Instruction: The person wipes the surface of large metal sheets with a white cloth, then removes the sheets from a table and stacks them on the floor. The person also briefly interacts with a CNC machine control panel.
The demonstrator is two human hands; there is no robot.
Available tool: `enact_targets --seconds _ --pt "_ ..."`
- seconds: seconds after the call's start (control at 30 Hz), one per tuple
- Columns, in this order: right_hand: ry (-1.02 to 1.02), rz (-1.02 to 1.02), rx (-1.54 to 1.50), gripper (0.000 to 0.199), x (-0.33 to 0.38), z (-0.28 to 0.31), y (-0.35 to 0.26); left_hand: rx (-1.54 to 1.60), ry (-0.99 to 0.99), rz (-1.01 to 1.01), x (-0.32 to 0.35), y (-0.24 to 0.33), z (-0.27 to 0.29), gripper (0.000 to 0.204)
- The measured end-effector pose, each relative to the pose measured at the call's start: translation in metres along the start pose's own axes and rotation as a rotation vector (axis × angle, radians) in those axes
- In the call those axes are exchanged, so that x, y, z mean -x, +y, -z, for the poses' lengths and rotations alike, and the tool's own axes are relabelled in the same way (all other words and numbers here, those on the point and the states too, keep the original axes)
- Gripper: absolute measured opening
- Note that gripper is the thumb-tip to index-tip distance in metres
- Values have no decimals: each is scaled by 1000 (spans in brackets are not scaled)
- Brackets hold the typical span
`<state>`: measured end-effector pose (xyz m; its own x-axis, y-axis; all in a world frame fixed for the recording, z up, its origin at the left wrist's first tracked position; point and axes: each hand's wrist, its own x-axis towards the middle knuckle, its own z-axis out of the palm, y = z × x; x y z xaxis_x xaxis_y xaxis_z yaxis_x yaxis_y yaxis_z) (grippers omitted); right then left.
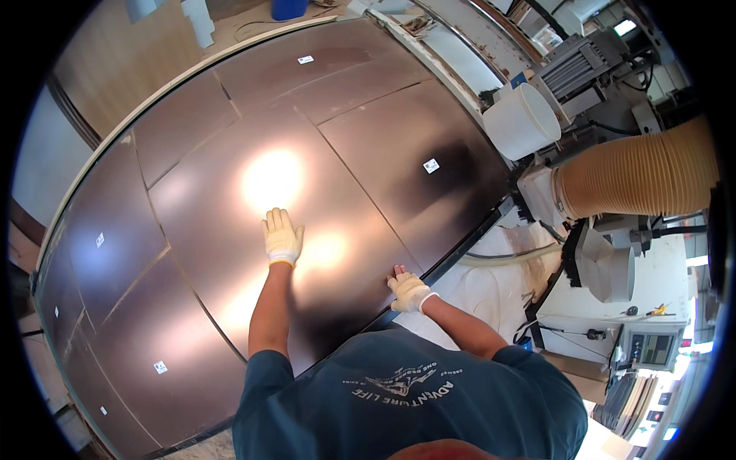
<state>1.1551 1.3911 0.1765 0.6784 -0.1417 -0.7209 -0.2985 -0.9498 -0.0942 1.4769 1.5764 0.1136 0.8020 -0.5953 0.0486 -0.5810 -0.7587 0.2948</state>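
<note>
A large, glossy brown sheet, cut by thin lines into several flat panels [230, 264], lies before me. Small white stickers, such as one sticker [431, 165], dot the pieces. My left hand [282, 238], in a pale yellow glove, rests flat on the middle panel just below a bright reflection, fingers stretched out. Close to the sheet's near edge, my right hand [410, 290] touches the same panel; its glove leaves the fingertips bare. Those fingers are extended, and no object shows in either hand.
To the right stands a machine head with a ribbed tan hose [636, 176] and a white bucket-like cylinder [523, 121]. A black rail [468, 244] borders the sheet's near side. A control panel [652, 346] sits at the lower right. Beyond the far edge is a blue bin [289, 8].
</note>
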Motion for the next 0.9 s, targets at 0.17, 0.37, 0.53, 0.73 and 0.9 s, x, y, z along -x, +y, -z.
enact_targets --seconds 0.17,0.37,0.53,0.73,0.9 --pt "-11 34 43 80 -1 11 1 -11 99 58 26 -9 -16 80" --pt "56 51 36 75 2 9 0 23 7 155 48 -1 1 83" --pt "94 56 20 70 2 5 1 42 24 159 64 3 5 77" --pt "246 69 -14 60 -4 -8 5 60 115 154 72 0 -5 76" --pt "267 67 -81 55 12 -1 0 75 117 148 76 5 -13 77"
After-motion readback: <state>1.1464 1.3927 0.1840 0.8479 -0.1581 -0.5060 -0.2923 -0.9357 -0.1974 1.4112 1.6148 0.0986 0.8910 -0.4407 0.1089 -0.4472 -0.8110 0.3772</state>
